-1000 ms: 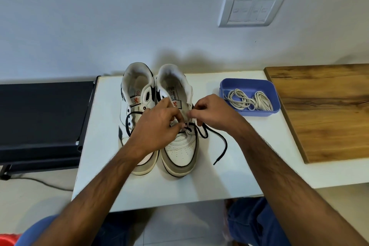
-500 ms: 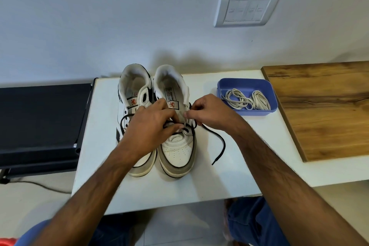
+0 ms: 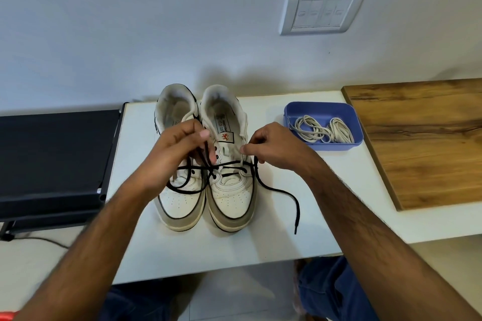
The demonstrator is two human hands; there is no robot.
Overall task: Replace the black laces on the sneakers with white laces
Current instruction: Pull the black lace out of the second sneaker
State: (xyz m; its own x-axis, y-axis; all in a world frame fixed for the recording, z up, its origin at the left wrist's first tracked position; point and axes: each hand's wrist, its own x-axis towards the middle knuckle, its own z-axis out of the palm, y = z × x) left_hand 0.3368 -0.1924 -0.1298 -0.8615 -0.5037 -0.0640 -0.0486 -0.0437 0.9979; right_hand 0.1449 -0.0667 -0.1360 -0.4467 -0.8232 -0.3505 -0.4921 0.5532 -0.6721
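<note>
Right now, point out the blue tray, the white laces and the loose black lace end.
blue tray [image 3: 319, 147], head view, front wall.
white laces [image 3: 339, 129], head view, right coil.
black lace end [image 3: 296, 212], head view, near its tip.

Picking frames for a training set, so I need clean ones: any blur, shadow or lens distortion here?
Head view: sneakers, black lace and both hands sharp; soft shadow on the wall behind the sneakers; wide-angle bending visibly tilts the wall switch plate and table edges; no harsh glare.

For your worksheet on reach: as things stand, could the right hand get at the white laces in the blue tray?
Probably yes: the blue tray sits open-topped just beside the right hand, nothing between, though that hand pinches the black lace.
</note>
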